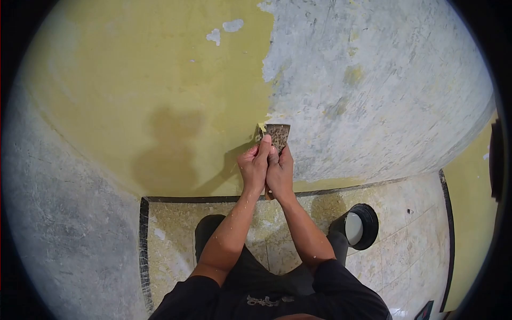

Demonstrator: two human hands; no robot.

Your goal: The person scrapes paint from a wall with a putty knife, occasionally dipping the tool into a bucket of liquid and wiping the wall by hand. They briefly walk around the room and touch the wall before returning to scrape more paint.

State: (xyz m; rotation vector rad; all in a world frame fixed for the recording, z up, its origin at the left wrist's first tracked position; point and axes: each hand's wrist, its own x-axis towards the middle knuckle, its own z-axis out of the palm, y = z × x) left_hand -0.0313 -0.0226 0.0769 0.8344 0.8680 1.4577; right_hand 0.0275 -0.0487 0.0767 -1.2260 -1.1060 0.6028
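Note:
A flat metal scraper (278, 136) with a speckled blade is held up against the wall, at the edge where yellow paint (224, 96) meets bare grey-white plaster (330, 128). Closed round its handle is my right hand (280, 169), with the handle's brown end showing below. My left hand (254, 164) presses against the right one, its thumb on the left part of the blade; its fingers are closed on the scraper too. A small yellow paint flake clings at the blade's top left corner. Paint crumbs dot my left forearm.
On the tiled floor (394, 240), strewn with paint scraps, a black bucket (372, 226) holding whitish liquid stands beside my right leg. A dark skirting strip (213, 199) runs along the wall's foot. A scraped grey wall (69, 213) is at the left, a yellow one (472, 213) at the right.

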